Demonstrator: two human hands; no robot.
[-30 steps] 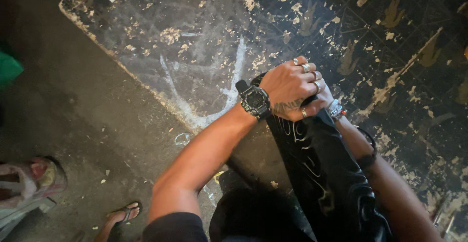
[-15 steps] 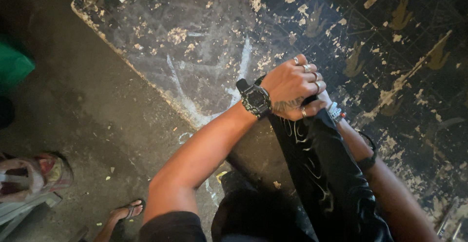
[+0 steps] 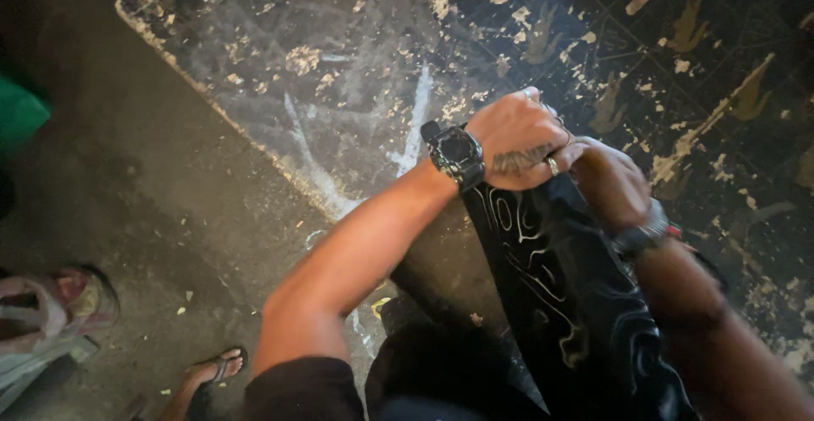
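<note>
Little has moved: both hands, left [image 3: 517, 143] and right [image 3: 609, 182], still clench the black cloth [image 3: 560, 302] on the worktop [image 3: 356, 56], where uneven pulling could wrinkle it.

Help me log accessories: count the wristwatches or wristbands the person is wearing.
2: a black wristwatch on the left hand's wrist, and a band on the right hand's wrist. Both hands grip the black patterned cloth.

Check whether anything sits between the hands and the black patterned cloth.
Nothing visible does. The left hand and right hand both already grip the black patterned cloth at its upper end, over the worn dark tabletop.
</note>
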